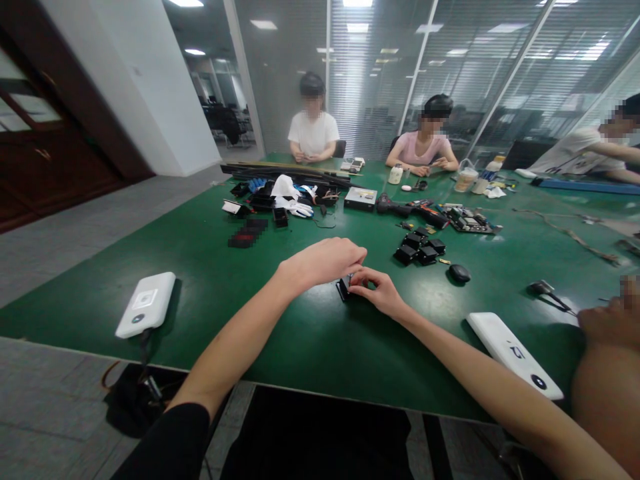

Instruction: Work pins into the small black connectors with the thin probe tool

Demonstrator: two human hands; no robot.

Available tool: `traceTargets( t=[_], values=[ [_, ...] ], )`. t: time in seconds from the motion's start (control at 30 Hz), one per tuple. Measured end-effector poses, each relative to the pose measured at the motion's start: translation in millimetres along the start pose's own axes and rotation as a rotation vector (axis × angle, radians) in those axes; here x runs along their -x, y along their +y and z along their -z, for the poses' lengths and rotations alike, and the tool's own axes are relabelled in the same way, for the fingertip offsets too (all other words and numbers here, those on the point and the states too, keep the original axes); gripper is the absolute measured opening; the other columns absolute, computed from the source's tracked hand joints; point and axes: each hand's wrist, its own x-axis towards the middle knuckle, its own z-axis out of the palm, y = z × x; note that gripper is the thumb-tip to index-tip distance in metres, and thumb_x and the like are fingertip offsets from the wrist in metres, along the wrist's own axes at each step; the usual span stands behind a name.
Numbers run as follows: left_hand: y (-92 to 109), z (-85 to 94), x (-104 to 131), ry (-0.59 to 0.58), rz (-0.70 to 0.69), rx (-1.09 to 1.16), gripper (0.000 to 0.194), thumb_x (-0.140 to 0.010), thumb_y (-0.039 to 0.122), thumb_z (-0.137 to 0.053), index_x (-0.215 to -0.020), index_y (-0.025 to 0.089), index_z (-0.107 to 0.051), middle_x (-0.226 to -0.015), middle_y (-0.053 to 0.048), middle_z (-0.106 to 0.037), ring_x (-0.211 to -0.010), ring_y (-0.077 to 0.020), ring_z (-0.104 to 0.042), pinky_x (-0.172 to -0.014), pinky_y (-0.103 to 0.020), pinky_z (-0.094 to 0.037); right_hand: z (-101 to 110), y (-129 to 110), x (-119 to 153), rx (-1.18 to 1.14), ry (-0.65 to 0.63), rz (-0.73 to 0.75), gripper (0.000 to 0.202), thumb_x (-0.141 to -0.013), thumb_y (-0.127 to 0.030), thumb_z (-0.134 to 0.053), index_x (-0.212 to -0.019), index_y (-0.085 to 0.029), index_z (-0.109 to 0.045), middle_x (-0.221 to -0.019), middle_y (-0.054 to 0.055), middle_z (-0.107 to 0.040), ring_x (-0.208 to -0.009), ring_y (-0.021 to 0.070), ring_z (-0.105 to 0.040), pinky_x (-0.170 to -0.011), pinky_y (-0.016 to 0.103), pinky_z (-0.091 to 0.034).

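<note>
Close together over the middle of the green table point(310, 347), both of my hands work at a small black part point(343, 289). My left hand point(325, 260) is bent down from above with its fingers closed; its fingertips are hidden, so what they grip does not show. From the right, my right hand point(379, 291) pinches the small black part at its side with thumb and fingers. Part of that piece is covered by my hands. Farther right lies a group of black box-shaped parts point(419, 247) like small housings.
Behind lie a cordless tool point(393, 205), a metal drive point(361, 198), a circuit board point(470, 219) and white gloves point(290, 197). White power banks point(147, 305) point(515, 355) flank my arms. A black mouse-like object point(459, 273) sits right. Several people sit around; another person's arm point(607, 373) is at right.
</note>
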Motion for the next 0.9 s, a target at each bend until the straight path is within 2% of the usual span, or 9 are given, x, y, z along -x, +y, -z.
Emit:
traceTargets(
  t=[0.07,0.13,0.23,0.33,0.63,0.8,0.9],
  values=[
    [0.5,-1.5,-0.5,0.004,-0.013,-0.004,0.023,-0.100,0.034,-0.051,-0.096,0.017,-0.067,-0.091,-0.007,-0.073,-0.083,-0.0198,-0.068,-0.070,-0.028,-0.044,-1.3,2.7,0.6,-0.007,0.010,0.010,0.020,-0.088,-0.041,-0.074,-0.090,-0.022,-0.074,-0.096,0.005,-0.073,-0.085,0.0197,-0.064,-0.075,0.033,-0.051],
    [0.8,-2.0,-0.4,0.007,-0.024,-0.009,0.025,-0.101,0.034,-0.049,-0.095,0.017,-0.067,-0.091,-0.008,-0.073,-0.084,-0.0199,-0.068,-0.071,-0.029,-0.044,2.4,2.5,-1.1,-0.007,-0.033,0.023,0.018,-0.090,-0.036,-0.072,-0.101,-0.023,-0.074,-0.108,0.007,-0.072,-0.100,0.0235,-0.064,-0.087,0.038,-0.051],
    [0.6,-1.2,0.7,0.011,-0.022,-0.028,0.026,-0.102,0.034,-0.048,-0.097,0.017,-0.067,-0.093,-0.008,-0.072,-0.085,-0.0199,-0.068,-0.072,-0.029,-0.044,10.6,1.3,-1.8,0.025,-0.163,0.032,0.046,-0.085,-0.025,-0.073,-0.129,-0.024,-0.064,-0.129,0.008,-0.065,-0.118,0.0279,-0.059,-0.102,0.045,-0.047],
    [0.5,-0.1,2.0,0.008,-0.020,-0.048,0.025,-0.101,0.033,-0.049,-0.098,0.016,-0.067,-0.094,-0.008,-0.072,-0.086,-0.0199,-0.068,-0.071,-0.029,-0.044,12.7,2.3,2.2,0.094,-0.221,0.054,0.065,-0.079,-0.020,-0.076,-0.140,-0.023,-0.054,-0.135,0.010,-0.060,-0.121,0.0293,-0.057,-0.104,0.046,-0.047],
    [1.3,-6.5,-0.1,0.031,-0.042,-0.098,0.024,-0.101,0.036,-0.050,-0.099,0.018,-0.066,-0.093,-0.008,-0.073,-0.085,-0.0214,-0.069,-0.069,-0.029,-0.043,4.2,0.4,8.3,0.236,-0.145,0.128,0.056,-0.082,-0.026,-0.078,-0.134,-0.025,-0.058,-0.131,0.011,-0.061,-0.121,0.0322,-0.054,-0.107,0.052,-0.044],
    [5.8,-8.5,-2.9,0.003,-0.017,-0.136,0.030,-0.103,0.040,-0.046,-0.107,0.018,-0.066,-0.092,-0.009,-0.073,-0.082,-0.0228,-0.070,-0.066,-0.029,-0.043,-4.4,-7.0,5.8,0.128,0.010,0.116,0.015,-0.093,-0.033,-0.070,-0.105,-0.026,-0.071,-0.112,0.007,-0.068,-0.112,0.0281,-0.060,-0.103,0.047,-0.046],
    [9.0,-6.9,-2.9,-0.016,0.004,-0.162,0.032,-0.104,0.040,-0.044,-0.111,0.018,-0.066,-0.092,-0.010,-0.073,-0.081,-0.0230,-0.070,-0.066,-0.029,-0.044,-10.6,-7.6,5.0,0.039,0.076,0.093,0.011,-0.094,-0.036,-0.070,-0.094,-0.025,-0.072,-0.104,0.006,-0.070,-0.107,0.0264,-0.062,-0.099,0.044,-0.049]
  ],
)
